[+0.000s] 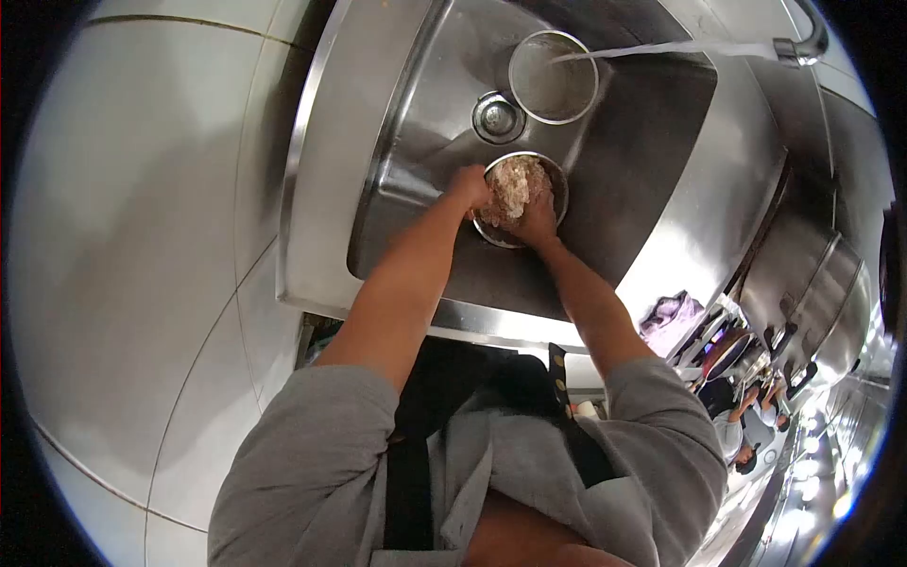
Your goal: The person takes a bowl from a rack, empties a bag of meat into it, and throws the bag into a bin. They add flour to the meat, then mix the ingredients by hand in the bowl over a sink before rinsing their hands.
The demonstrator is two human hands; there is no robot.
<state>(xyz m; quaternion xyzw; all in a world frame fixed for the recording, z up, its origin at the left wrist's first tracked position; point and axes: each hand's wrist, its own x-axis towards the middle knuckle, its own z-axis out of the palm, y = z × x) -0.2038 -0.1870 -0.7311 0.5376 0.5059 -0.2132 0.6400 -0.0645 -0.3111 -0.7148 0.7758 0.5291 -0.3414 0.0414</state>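
Note:
A round metal bowl (564, 189) sits in the steel sink, holding a lumpy, pale beige and brownish wet food (513, 184) whose kind I cannot make out. My left hand (472, 189) is closed at the bowl's left rim. Inside the bowl, on its right side, my right hand (537, 219) presses against the food, and its fingers are mostly hidden there. Farther back stands a second round metal container (553, 90), with water from the tap (798, 49) running into it.
The sink (416, 142) has a drain (498, 118) between the two vessels. White tiles (142, 189) cover the left side. On the right lie a purple cloth (671, 319) and a pan (726, 354). Other people (742, 435) are at work in the distance at lower right.

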